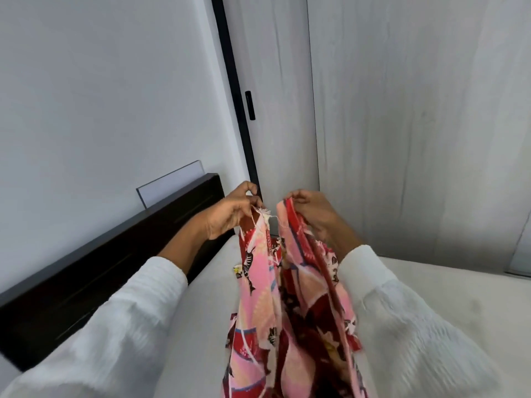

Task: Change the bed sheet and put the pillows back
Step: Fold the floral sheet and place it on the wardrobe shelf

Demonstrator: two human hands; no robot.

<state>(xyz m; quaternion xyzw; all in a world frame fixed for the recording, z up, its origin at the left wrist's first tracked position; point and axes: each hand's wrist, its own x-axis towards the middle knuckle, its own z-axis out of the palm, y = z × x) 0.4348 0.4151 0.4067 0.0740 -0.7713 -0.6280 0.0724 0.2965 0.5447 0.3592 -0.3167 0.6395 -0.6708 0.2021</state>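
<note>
Pinching is what both your hands are doing now: your left hand (230, 214) has thumb and fingers closed on a frayed, cream-threaded edge of the pink-and-red patterned cotton bed sheet (290, 305), and your right hand (311, 214) is curled round a bunched fold of that sheet just beside it, at about 3 o'clock from the left. The sheet hangs from those two grips in a loose gathered column, running down toward 6 o'clock and out of the frame, over the bare white mattress (201, 305). It looks like thin woven cloth: light, soft, no stiffness at all, so it will sag and twist wherever you aren't holding it. Not slippery by the look, and the frayed edge suggests loose threads may pull, so don't hang the weight on the fringe itself. Take hold just inside the hem, then walk your hands apart along that edge to find the corners; my guess is you're hunting for a corner to spread it. Dark brown wooden headboard (115, 259) runs at 9 o'clock, grey wardrobe doors (416, 124) at 1 to 2 o'clock, a black door handle (250, 105) at 12. No pillows in view.
</note>
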